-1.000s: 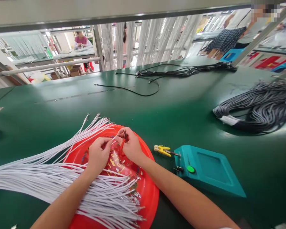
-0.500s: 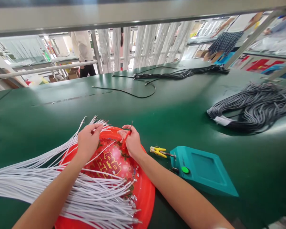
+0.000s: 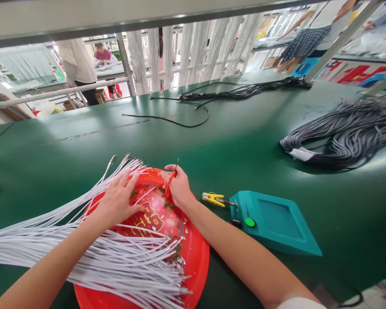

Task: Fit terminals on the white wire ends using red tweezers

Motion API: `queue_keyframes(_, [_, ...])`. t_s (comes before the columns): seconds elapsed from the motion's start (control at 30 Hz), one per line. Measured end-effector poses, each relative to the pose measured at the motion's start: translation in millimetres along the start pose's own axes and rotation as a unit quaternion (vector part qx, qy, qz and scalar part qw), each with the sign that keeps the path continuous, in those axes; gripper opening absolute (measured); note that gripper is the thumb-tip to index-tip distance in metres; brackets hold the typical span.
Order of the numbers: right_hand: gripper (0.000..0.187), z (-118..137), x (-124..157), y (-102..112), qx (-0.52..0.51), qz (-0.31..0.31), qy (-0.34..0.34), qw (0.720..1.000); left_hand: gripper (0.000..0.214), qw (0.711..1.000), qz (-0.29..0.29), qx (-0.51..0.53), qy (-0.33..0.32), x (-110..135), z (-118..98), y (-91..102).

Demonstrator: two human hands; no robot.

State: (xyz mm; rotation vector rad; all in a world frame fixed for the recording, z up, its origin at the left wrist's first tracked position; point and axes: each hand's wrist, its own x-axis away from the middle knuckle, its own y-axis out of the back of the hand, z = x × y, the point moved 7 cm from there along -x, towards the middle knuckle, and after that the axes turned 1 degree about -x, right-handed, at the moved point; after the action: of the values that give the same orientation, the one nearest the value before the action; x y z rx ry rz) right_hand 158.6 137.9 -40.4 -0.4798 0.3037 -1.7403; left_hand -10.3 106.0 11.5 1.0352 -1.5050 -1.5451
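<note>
My left hand point(image 3: 117, 201) is open, its fingers spread over the upper bundle of white wires point(image 3: 67, 208). Those wires run in from the left, with their stripped ends near the rim of a red patterned plate point(image 3: 196, 257). In my right hand point(image 3: 180, 186), over the plate's far right side, is a small red-handled tool point(image 3: 169, 183) with a thin dark tip pointing up; its exact kind is unclear. A lower bundle of white wires point(image 3: 128, 262) with metal-looking ends lies across the plate under my left forearm. One white wire point(image 3: 146, 195) sits apart between my hands.
Right of the plate stands a teal device point(image 3: 276, 223) with a green button and a yellow clip point(image 3: 214, 198). Farther back lie black cables point(image 3: 244, 92) and a grey cable coil point(image 3: 347, 133) on the green table point(image 3: 238, 146). A beam crosses overhead; people are beyond.
My left hand has opened from a pinch and moved slightly down and left. My right hand keeps its hold on the tool. A person in the background has moved left.
</note>
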Motion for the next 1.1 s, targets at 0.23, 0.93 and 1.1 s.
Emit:
queue_keyframes(0.23, [0.029, -1, 0, 1, 0.002, 0.003, -0.004, 1.0, 0.061, 0.994, 0.029, -0.1, 0.027, 22, 31, -11.2])
queue_keyframes(0.93, [0.031, 1, 2, 1, 0.016, -0.002, -0.019, 1.0, 0.033, 0.994, -0.114, -0.005, 0.005, 8, 19, 12.1])
queue_keyframes(1.1, [0.032, 5, 3, 2, 0.008, -0.008, -0.01, 1.0, 0.03, 0.998, -0.008, 0.06, -0.023, 1, -38, -11.6])
